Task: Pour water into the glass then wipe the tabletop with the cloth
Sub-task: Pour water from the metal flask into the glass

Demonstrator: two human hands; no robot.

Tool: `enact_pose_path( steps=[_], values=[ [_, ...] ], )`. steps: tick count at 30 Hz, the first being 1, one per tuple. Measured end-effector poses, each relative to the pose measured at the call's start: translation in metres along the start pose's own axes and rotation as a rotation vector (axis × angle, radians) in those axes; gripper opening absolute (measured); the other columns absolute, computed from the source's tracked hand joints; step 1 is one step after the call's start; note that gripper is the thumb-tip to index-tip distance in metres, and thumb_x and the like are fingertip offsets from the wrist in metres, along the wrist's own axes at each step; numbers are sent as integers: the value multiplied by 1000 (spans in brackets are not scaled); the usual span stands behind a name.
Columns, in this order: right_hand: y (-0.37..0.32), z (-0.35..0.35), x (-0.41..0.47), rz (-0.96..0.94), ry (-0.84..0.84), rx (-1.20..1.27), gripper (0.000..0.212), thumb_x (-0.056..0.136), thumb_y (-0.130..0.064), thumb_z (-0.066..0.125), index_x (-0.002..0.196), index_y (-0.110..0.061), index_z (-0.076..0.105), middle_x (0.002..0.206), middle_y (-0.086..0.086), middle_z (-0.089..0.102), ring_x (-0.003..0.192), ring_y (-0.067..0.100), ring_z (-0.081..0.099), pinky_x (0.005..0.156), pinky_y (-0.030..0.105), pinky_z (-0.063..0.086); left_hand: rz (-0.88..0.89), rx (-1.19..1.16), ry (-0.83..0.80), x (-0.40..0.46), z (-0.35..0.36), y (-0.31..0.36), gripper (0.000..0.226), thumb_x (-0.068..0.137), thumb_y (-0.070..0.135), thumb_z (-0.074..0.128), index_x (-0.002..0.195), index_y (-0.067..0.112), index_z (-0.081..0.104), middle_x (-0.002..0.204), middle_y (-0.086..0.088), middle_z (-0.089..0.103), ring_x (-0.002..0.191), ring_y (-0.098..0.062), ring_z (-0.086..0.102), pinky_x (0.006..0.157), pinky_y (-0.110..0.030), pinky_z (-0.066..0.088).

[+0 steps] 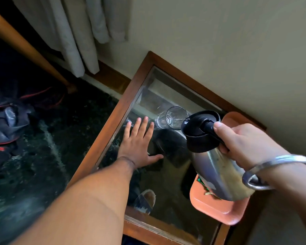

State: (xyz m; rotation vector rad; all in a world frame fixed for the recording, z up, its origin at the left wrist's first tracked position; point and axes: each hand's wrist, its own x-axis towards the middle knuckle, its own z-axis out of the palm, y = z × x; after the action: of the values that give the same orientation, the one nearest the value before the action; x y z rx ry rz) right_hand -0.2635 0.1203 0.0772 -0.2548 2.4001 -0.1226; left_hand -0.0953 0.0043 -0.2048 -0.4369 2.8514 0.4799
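A clear glass [173,118] stands on the glass tabletop [166,200] of a wood-framed table. My right hand [244,144] grips the black handle of a steel jug [217,167] with a black lid, tilted so its spout hangs just right of the glass rim. No water stream is visible. My left hand [140,142] lies flat on the tabletop, fingers spread, just left of the glass. No cloth is in view.
An orange tray [217,211] sits on the table's right side, under the jug. The table's wooden frame [113,119] stands against a pale wall. Curtains [74,32] hang at the back left. A dark bag with red straps [9,124] lies on the dark floor.
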Motion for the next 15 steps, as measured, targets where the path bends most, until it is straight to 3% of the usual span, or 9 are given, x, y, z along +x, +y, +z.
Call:
enact_pose_path(
  steps=[5,10,15],
  values=[
    [-14,-3,13,-61,-19,-154,67,93,-54,37,50,-6,56,49,10,56,46,27,49,61,38,48,4,0,6,0,0,0,126,72,98,30,161,12,6,169,-16,5,155,-35,3,123,-63,5],
    [-28,1,23,-70,-23,-286,63,94,-55,40,51,-10,52,51,7,51,49,22,48,51,29,35,-1,14,0,0,-1,1,126,72,98,31,161,12,4,169,-17,6,155,-36,4,123,-62,6],
    [-34,2,27,-66,-16,-327,62,94,-56,41,56,-9,55,56,8,55,52,23,50,50,29,35,-9,23,-18,-1,-3,0,126,72,98,28,160,13,-3,170,-17,0,155,-36,0,123,-61,-1]
  ],
)
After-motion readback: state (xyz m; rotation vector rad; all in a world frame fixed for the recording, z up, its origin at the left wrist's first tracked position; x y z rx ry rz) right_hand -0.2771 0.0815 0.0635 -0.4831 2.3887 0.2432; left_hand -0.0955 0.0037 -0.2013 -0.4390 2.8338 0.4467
